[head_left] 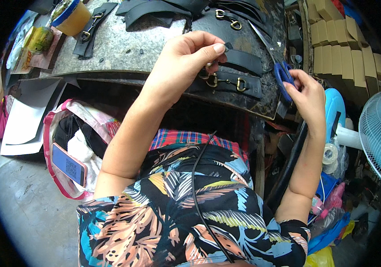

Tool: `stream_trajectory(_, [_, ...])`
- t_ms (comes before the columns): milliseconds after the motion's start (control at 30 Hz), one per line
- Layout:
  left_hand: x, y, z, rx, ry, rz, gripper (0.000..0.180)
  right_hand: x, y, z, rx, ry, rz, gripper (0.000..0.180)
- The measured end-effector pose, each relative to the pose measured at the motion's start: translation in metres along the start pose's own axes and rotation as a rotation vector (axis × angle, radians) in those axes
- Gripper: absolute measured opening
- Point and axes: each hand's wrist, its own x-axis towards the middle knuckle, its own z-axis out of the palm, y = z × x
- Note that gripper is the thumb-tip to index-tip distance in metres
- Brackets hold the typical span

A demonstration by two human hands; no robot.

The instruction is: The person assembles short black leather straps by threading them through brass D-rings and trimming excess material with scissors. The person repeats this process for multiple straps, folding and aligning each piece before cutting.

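Observation:
My left hand (189, 58) is raised over the work table, thumb and forefinger pinched on a small black scrap (228, 46). Something shiny shows under its curled fingers, too covered to name. My right hand (308, 95) grips the blue handles of a pair of scissors (281, 79) at the table's right edge. Their blades point away from me and lean left; whether they are parted is hard to see. Below and beside the left hand lie black straps (248, 85) with brass-coloured horsebit-shaped fittings. Another strap with such a fitting (235, 25) lies farther back.
A stone slab (123, 55) on the table bears a black strap piece (93, 31) and small dark bits. A tub (72, 18) and a jar (39, 40) stand left. Below are a bag (57, 173) and phone (69, 164); to the right, cartons (346, 66) and a fan (377, 133).

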Motion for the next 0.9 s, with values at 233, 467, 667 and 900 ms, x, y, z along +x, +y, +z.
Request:
stream_trajectory(233, [0.006, -0.003, 0.000, -0.088, 0.038, -0.003, 0.021, -0.047, -0.011, -0.005, 0.269, 0.065, -0.271, 0.031])
stream_trajectory(467, [0.007, -0.003, 0.002, -0.068, 0.036, 0.011, 0.022, -0.053, -0.033, -0.010, -0.035, 0.299, -0.438, 0.053])
stream_trajectory(667, [0.007, -0.001, 0.001, -0.063, 0.045, 0.008, 0.021, -0.055, -0.033, -0.012, -0.081, 0.350, -0.432, 0.053])
stream_trajectory(900, [0.008, -0.002, 0.005, 0.008, 0.077, 0.016, 0.021, -0.057, -0.034, -0.012, -0.171, 0.343, -0.486, 0.053])
